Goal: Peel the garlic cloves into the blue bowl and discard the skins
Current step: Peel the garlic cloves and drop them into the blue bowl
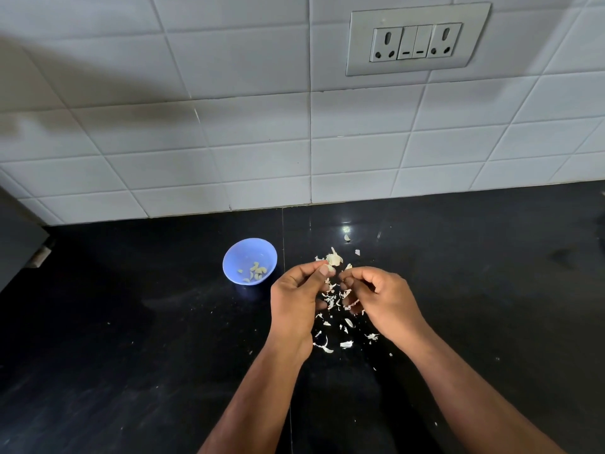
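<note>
A small clove (330, 268) sits pinched at the left hand's (296, 299) fingertips, mostly hidden, so its long axis cannot be told. The right hand (381, 299), fingers curled, pinches at it from just beside. Behind them lies a garlic piece (334, 257), tip pointing away. Skins (330, 322) litter the black counter (131, 355) below. The blue bowl (249, 261), left, holds peeled cloves (255, 270).

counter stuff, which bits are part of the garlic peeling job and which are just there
Part of the job: blue bowl holding peeled cloves; garlic piece; clove pinched by the left hand and right hand; loose skins.

Just there: wall socket panel; white tiles.
</note>
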`<state>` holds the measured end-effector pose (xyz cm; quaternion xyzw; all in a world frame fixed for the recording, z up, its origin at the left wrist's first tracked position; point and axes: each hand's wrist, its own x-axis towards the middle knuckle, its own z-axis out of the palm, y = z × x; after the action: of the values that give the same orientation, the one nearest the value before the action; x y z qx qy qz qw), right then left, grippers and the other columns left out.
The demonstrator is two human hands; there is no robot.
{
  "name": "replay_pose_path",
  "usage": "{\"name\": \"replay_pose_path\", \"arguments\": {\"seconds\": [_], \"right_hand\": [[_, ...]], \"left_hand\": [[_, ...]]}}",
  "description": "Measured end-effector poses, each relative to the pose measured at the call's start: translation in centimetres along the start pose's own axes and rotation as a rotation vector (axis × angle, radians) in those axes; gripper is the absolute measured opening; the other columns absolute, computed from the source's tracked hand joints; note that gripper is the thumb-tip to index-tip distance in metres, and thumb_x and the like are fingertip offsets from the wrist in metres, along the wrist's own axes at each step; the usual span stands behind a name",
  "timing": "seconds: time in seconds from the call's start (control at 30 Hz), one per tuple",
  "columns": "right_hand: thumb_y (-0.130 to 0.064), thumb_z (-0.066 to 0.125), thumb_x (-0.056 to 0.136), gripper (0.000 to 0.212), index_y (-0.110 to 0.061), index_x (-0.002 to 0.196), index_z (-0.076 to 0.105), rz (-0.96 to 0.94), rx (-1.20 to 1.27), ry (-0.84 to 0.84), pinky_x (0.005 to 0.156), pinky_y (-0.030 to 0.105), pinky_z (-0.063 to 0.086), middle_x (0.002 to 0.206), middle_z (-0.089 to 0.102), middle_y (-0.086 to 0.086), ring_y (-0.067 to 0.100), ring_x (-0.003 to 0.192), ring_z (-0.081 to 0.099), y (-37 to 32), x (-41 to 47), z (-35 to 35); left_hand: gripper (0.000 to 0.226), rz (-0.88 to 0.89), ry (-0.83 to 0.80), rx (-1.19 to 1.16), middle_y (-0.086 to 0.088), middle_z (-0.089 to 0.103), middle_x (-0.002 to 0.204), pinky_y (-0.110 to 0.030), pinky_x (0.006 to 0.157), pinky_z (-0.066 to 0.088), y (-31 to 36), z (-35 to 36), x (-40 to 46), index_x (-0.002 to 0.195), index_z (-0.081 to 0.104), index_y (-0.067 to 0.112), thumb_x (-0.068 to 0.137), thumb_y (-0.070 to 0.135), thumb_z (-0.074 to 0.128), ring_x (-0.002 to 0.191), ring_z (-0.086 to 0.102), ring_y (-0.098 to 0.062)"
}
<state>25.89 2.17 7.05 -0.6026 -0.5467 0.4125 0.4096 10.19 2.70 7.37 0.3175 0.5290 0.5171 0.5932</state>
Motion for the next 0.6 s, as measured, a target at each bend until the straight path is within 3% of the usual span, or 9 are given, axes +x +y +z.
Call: {"name": "replay_pose_path", "arguments": {"seconds": [0.1, 0.23, 0.33, 0.4, 0.6], "right_hand": [[-0.018, 0.082, 0.09, 0.005, -0.019, 0.086, 0.08, 0.056, 0.103, 0.091, 0.058, 0.033, 0.06, 0.073, 0.075, 0.002, 0.021, 0.065, 0.075, -0.1, 0.3, -0.2], [-0.025, 0.086, 0.086, 0.018, -0.018, 0.085, 0.07, 0.003, 0.072, 0.121, 0.058, 0.038, 0.06, 0.07, 0.069, 0.0, 0.013, 0.061, 0.068, -0.1, 0.6, -0.3], [-0.019, 0.081, 0.091, 0.023, -0.029, 0.111, 0.075, -0.072, 0.092, 0.011, 0.076, 0.03, 0.058, 0.091, 0.073, -0.008, 0.006, 0.082, 0.069, -0.2, 0.4, 0.1], [-0.015, 0.08, 0.091, 0.026, -0.029, 0.114, 0.078, -0.117, 0.08, 0.02, 0.088, 0.028, 0.058, 0.102, 0.075, -0.008, 0.007, 0.098, 0.072, -0.1, 0.5, 0.6], [-0.007, 0.082, 0.087, 0.018, -0.017, 0.101, 0.082, -0.207, 0.104, 0.169, 0.082, 0.015, 0.055, 0.096, 0.077, -0.005, 0.006, 0.094, 0.073, -0.5, 0.3, 1.4]], "left_hand": [[0.012, 0.021, -0.006, -0.015, -0.005, 0.081, 0.102, -0.028, 0.064, 0.05, 0.0, -0.2, 0.2, 0.108, 0.079, 0.013, 0.099, 0.014, 0.072, 0.082, 0.064, -0.011], [0.012, 0.041, -0.015, -0.029, -0.006, 0.081, 0.102, -0.027, 0.063, 0.05, -0.1, -0.1, 0.2, 0.109, 0.079, 0.011, 0.099, 0.013, 0.072, 0.084, 0.063, -0.013], [0.01, 0.064, -0.014, -0.032, -0.011, 0.08, 0.104, -0.025, 0.06, 0.05, -0.3, 0.2, 0.1, 0.107, 0.077, 0.009, 0.098, 0.011, 0.073, 0.085, 0.066, -0.014], [0.008, 0.085, -0.016, -0.03, -0.011, 0.08, 0.1, -0.026, 0.06, 0.049, -0.4, 0.3, 0.2, 0.106, 0.076, 0.009, 0.098, 0.008, 0.073, 0.086, 0.069, -0.016], [0.007, 0.158, 0.017, -0.002, -0.004, 0.079, 0.092, -0.03, 0.062, 0.051, -0.7, 1.0, -0.1, 0.101, 0.075, 0.011, 0.099, 0.006, 0.072, 0.077, 0.066, -0.013]]}}
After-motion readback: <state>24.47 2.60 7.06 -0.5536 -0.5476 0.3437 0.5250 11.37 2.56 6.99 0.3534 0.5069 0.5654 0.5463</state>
